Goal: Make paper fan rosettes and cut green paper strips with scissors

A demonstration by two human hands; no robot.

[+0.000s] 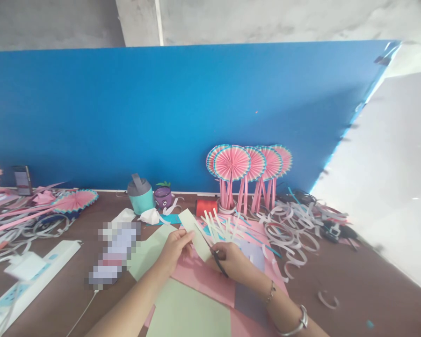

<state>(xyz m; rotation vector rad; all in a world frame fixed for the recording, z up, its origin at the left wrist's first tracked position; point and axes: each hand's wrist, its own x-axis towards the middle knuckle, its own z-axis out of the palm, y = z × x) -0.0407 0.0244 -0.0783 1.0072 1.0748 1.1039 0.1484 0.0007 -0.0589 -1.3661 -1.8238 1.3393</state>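
Between the thumb and fingers of my left hand [178,244] is a strip of pale green paper [189,221], held up at a slant. My right hand [231,258] grips a pair of scissors [220,263], whose blades lie along the paper's right side. Just beyond the scissors sits a pile of thin pale cut strips [219,228]. Pink paper sheets [203,279] spread under both hands, with a pale green sheet [189,311] nearest me and a greyish purple sheet [249,299] under my right wrist.
Pleated pink paper fans [232,163] stand against the blue partition [126,107]. Curled paper offcuts [294,229] heap at the right. A red thread spool [206,207], a teal cup [141,196] and a purple pot [163,196] line the back. A power strip [45,276] lies left.
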